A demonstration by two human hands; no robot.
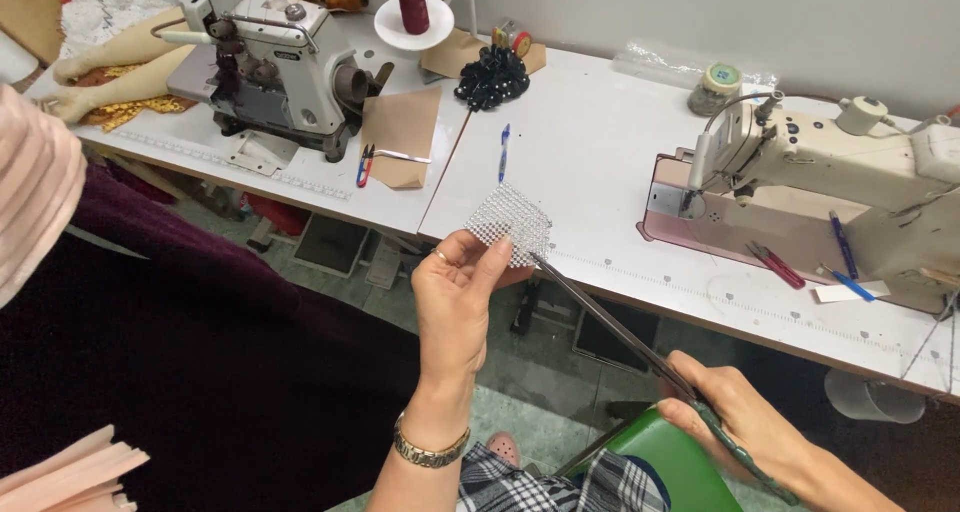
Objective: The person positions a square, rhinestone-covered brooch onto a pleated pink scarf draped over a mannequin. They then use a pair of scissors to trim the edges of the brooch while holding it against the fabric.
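Note:
My left hand (455,297) holds up a small square of silver rhinestone mesh (512,224) by its lower left edge, in front of the white table's front edge. My right hand (745,427) grips the handles of long scissors (610,322), low at the right. The blades reach up and to the left, and their tip meets the lower right edge of the mesh. A gold watch is on my left wrist.
A white sewing machine (830,172) stands on the white table (590,152) at right, an overlock machine (275,62) at left. A blue pen (504,152), black beads (492,77), thread snips (366,166), a thread cone (411,2) lie about. Dark purple fabric (200,372) fills the lower left.

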